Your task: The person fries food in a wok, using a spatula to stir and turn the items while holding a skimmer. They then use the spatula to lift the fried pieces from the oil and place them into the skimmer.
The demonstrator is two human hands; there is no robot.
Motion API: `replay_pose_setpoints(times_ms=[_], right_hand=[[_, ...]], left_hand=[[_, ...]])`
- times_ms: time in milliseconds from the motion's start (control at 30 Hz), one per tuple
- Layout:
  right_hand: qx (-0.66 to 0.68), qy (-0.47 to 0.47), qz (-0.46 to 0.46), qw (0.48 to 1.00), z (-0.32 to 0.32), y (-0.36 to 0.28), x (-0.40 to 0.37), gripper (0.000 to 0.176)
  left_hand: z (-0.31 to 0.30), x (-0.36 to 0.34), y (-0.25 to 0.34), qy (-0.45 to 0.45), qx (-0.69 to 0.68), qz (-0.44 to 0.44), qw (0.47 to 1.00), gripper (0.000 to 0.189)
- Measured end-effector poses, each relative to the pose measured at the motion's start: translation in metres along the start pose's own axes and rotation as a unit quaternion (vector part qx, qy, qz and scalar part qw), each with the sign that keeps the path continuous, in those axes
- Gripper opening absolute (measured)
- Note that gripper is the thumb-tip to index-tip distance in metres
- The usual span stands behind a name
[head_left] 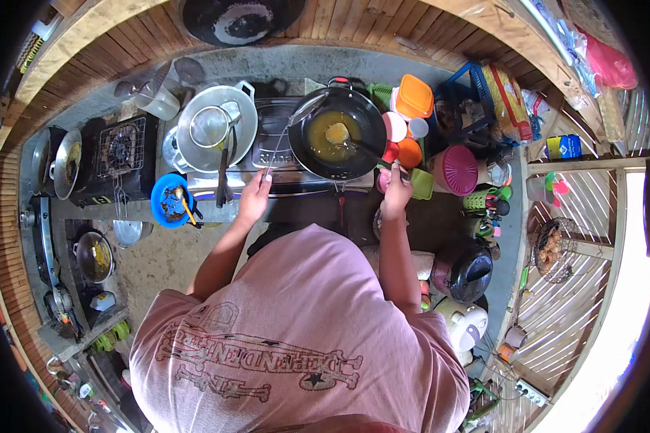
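Note:
A black wok (339, 133) of yellow oil sits on the stove (271, 144), with a round golden piece of food (337, 133) frying in its middle. My left hand (255, 193) grips the handle of a long metal skimmer (290, 130) whose head rests over the wok's left rim. My right hand (397, 189) holds a dark-handled utensil (372, 151) that reaches into the oil beside the food. Both arms stretch forward from my pink shirt.
Left of the wok stand a silver pot with a strainer (215, 126), a blue bowl with a spoon (171, 200) and a second burner (119, 148). Coloured plastic containers (412, 97), a pink lidded tub (458, 169) and a rice cooker (462, 270) crowd the right.

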State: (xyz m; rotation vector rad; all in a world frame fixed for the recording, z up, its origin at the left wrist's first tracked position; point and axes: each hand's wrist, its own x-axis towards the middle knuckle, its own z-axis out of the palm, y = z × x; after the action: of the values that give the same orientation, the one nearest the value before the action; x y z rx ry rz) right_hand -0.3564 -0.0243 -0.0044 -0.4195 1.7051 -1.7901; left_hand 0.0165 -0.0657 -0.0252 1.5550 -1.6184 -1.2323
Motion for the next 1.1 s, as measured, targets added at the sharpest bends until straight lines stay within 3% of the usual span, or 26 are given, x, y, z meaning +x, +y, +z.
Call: replay_pose_setpoints(times_ms=[33,300,367,433,500,600,633,700,767,833,1100], right_hand=[[0.005,-0.005,-0.008,1.0,0.002,-0.004,-0.004,0.026],[-0.022,-0.07,-0.093,0.993,0.009,-0.033,-0.018,0.026],[-0.13,-0.097,-0.165,0.973,0.005,-0.034,-0.019,0.019],[-0.134,-0.092,-0.183,0.97,0.006,-0.04,-0.024,0.014],[-0.273,-0.127,-0.333,0.893,0.002,-0.053,-0.028,0.017],[-0.3,-0.137,-0.38,0.864,0.001,-0.065,-0.033,0.019],[-0.3,-0.137,-0.38,0.864,0.001,-0.063,-0.034,0.019],[-0.239,-0.074,-0.25,0.935,-0.001,-0.053,-0.032,0.018],[-0.228,-0.06,-0.217,0.947,-0.004,-0.042,-0.025,0.02],[-0.046,-0.055,-0.056,0.996,-0.003,-0.04,-0.025,0.023],[-0.06,-0.035,-0.046,0.997,-0.012,-0.015,-0.016,0.019]], left_hand=[[0.002,0.001,-0.004,0.014,-0.014,0.033,0.999,0.044],[0.003,0.001,-0.005,0.009,-0.023,0.033,0.999,0.046],[0.003,0.0,-0.005,0.01,-0.021,0.034,0.999,0.046],[0.003,0.002,-0.005,0.006,-0.029,0.032,0.999,0.044],[0.003,0.002,-0.004,0.004,-0.026,0.032,0.999,0.043],[0.0,0.0,0.007,-0.008,-0.015,0.004,1.0,0.043],[-0.002,-0.001,0.01,-0.018,-0.008,-0.022,1.0,0.044],[-0.002,0.0,0.008,-0.022,-0.003,-0.028,0.999,0.044],[-0.001,0.0,0.006,-0.027,0.002,-0.034,0.999,0.044],[0.0,-0.001,0.005,-0.019,-0.01,-0.019,1.0,0.044],[-0.005,-0.007,0.01,-0.011,-0.008,-0.026,1.0,0.044]])
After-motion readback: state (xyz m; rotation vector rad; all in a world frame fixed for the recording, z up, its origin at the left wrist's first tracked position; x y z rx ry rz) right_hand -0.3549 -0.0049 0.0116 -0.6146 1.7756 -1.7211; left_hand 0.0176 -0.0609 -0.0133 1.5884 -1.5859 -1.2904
